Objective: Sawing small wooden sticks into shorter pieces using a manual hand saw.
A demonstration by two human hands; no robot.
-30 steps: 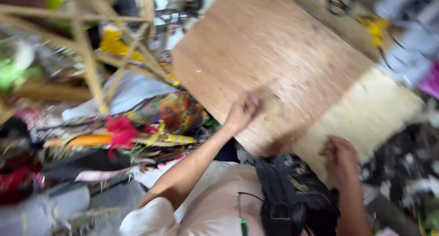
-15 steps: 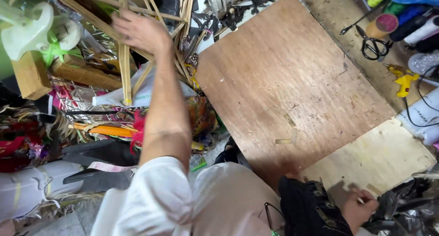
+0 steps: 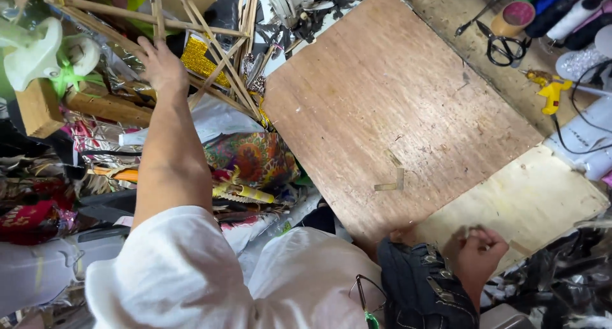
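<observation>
While the right hand (image 3: 477, 251) is curling loosely at five o'clock of the plywood board (image 3: 395, 106), the left hand (image 3: 159, 64) is spreading over bamboo sticks (image 3: 217, 48).

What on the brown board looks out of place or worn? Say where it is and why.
A small pale strip, bent into an L, lies loose on the brown plywood board, near its lower edge. The board's surface is scratched and scuffed around it. Neither the left hand nor the right hand touches the strip.

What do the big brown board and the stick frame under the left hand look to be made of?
The brown board looks like unfinished plywood: matte, grainy, scuffed. The stick frame that the left hand rests on seems to be thin split bamboo or bare wood strips: pale, unpainted, crossing at angles. Which of the two, I cannot tell.
</observation>
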